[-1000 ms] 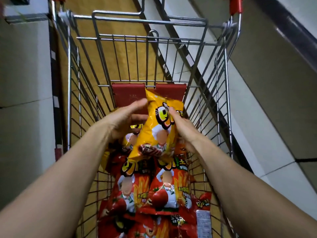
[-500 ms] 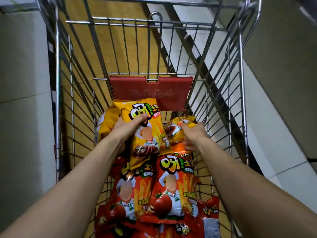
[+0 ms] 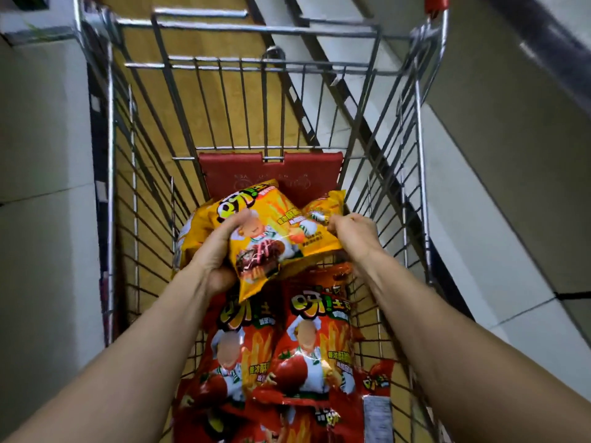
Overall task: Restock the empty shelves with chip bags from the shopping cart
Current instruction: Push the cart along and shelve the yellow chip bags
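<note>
Both my arms reach down into a wire shopping cart [image 3: 419,174]. My left hand [image 3: 215,251] grips a yellow chip bag [image 3: 270,241] by its left edge, lifted and tilted above the pile. My right hand [image 3: 353,231] pinches a second yellow chip bag [image 3: 324,207] by its near edge, close to the cart's right side. Further yellow bags [image 3: 188,231] lie behind my left hand. Several red chip bags [image 3: 307,356] cover the near part of the cart floor below my forearms.
A red plastic flap [image 3: 243,172] stands at the far end of the cart basket. Pale tiled floor [image 3: 41,244] lies to the left, a wooden floor strip [image 3: 192,100] shows through the wires, and grey tiles [image 3: 499,193] run on the right. No shelves are in view.
The yellow bag in my left hand has risen and tipped to the right. My right hand has closed on a second yellow bag. The camera has pulled back a little.
</note>
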